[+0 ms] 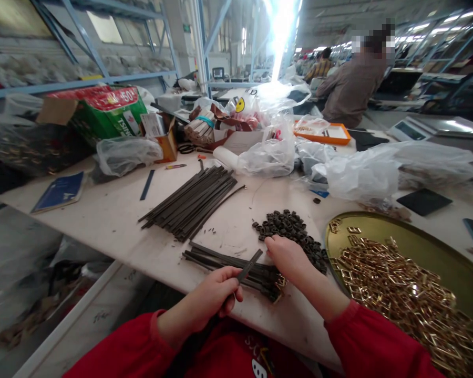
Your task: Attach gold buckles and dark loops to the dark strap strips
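My left hand (224, 289) is closed around a dark flat strap (250, 266), whose free end points up and to the right. At the near edge of the pile of small dark strap loops (286, 226), my right hand (287, 257) has its fingertips pressed together; what is between them is hidden. Beneath and between the hands lies a bundle of dark straps with gold buckles (220, 257), the buckle ends to the right. Farther back is a larger stack of dark straps (191, 202). Many loose gold buckles (402, 289) fill an oval tray (437, 257) on the right.
A blue booklet (61, 191) lies at the table's left edge. Plastic bags (268, 157), a green and red box (106, 113) and an orange tray (345, 134) line the back. A dark flat pad (423, 201) lies beyond the buckle tray. Another person (355, 84) sits behind.
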Demonstrator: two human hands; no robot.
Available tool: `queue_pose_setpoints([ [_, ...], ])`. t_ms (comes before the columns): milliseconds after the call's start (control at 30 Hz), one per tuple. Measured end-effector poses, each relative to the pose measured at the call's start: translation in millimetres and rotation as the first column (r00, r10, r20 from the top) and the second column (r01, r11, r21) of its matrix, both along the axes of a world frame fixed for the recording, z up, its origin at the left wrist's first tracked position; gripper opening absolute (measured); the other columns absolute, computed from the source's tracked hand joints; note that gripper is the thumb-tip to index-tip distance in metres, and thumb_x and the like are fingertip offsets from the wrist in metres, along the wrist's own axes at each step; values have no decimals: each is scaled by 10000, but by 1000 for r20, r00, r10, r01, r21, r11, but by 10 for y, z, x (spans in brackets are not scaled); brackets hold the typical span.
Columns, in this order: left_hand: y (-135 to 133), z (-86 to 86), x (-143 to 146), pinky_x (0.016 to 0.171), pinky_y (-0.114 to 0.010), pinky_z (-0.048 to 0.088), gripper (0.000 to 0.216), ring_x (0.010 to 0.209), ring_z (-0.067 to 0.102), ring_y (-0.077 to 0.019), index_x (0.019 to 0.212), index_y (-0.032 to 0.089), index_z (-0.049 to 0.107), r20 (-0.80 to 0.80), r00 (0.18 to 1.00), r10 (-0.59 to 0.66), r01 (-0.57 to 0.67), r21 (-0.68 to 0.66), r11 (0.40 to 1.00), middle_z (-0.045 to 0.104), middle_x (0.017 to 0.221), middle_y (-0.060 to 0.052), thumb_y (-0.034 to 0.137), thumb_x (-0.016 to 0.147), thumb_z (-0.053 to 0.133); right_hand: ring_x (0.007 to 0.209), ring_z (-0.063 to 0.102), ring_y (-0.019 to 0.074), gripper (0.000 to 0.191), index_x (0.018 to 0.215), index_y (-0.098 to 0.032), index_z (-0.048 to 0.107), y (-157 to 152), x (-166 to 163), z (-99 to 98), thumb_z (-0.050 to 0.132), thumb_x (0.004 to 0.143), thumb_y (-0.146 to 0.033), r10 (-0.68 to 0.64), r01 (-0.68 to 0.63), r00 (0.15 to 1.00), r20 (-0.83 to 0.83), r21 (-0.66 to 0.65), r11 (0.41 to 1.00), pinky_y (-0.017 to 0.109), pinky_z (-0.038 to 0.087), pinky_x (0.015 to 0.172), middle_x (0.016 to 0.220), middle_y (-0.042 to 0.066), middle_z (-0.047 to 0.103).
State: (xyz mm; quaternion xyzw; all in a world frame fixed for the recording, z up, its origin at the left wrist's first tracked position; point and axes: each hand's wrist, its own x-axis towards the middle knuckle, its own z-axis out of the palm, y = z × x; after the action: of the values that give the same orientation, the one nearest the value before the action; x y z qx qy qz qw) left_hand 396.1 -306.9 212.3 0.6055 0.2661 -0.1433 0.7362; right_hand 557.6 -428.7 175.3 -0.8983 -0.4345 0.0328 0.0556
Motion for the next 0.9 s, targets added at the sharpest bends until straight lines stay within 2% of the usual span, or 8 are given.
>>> queue_pose_setpoints([
  [133, 21, 20, -16, 328, -155, 215, 262, 361, 334, -20, 960, 120, 515, -2, 1000, 21, -21, -25, 999, 527, 639, 42, 191, 721, 435, 803, 600, 182, 141, 932, -156, 573, -99, 28, 30, 474, 832, -144, -17, 29, 996, -87, 135, 990, 273, 445, 692, 876, 65, 627],
  [233, 16, 37, -23, 335, -165, 213, 251, 359, 337, -20, 933, 117, 527, 27, 1000, 9, -8, -37, 999, 539, 657, 33, 178, 709, 434, 832, 586, 166, 215, 1023, -173, 562, -263, -38, 83, 474, 836, -232, 5, 176, 915, -405, 409, 895, 281, 458, 736, 904, 50, 617],
  [300, 0, 52, -21, 339, -167, 214, 242, 358, 338, -18, 914, 116, 533, 40, 999, -14, 16, -41, 999, 547, 667, 27, 180, 706, 430, 771, 590, 167, 244, 1001, -176, 580, -377, -124, 113, 510, 812, -312, 86, 367, 725, -683, 489, 792, 301, 467, 714, 819, 35, 619],
  [400, -38, 101, -19, 342, -163, 221, 252, 367, 340, -20, 913, 115, 540, 40, 998, -48, 50, -43, 998, 558, 679, 18, 188, 699, 429, 664, 582, 144, 303, 938, -174, 581, -497, -264, 124, 609, 742, -404, 190, 608, 402, -896, 417, 676, 291, 468, 664, 701, 1, 605],
  [500, -77, 178, -34, 347, -157, 228, 213, 379, 340, -24, 845, 113, 551, 34, 997, -69, 70, -24, 997, 548, 651, 21, 189, 692, 424, 588, 554, 117, 293, 797, -182, 559, -542, -363, 95, 701, 670, -405, 278, 727, 248, -928, 368, 580, 265, 455, 614, 630, -28, 583],
  [600, -111, 236, -63, 354, -152, 234, 203, 381, 340, -22, 826, 110, 552, 30, 996, -82, 82, -2, 997, 539, 633, 25, 191, 697, 418, 564, 540, 107, 311, 673, -181, 520, -540, -425, 67, 739, 634, -398, 317, 768, 201, -927, 350, 536, 255, 448, 595, 605, -35, 573],
  [767, -147, 217, -109, 356, -156, 238, 324, 381, 347, -27, 1012, 105, 540, 27, 992, -119, 119, 8, 993, 555, 660, 22, 240, 735, 441, 590, 547, 113, 323, 622, -171, 532, -525, -508, 67, 765, 600, -395, 343, 800, 158, -926, 323, 505, 252, 450, 600, 626, -23, 582],
  [900, -163, 191, -137, 348, -168, 213, 314, 359, 350, -25, 1009, 107, 548, 39, 986, -161, 159, 61, 985, 561, 644, 25, 266, 762, 437, 579, 541, 99, 313, 807, -201, 598, -533, -556, 68, 771, 604, -363, 386, 860, 125, -914, 294, 416, 231, 436, 568, 660, -35, 584],
])
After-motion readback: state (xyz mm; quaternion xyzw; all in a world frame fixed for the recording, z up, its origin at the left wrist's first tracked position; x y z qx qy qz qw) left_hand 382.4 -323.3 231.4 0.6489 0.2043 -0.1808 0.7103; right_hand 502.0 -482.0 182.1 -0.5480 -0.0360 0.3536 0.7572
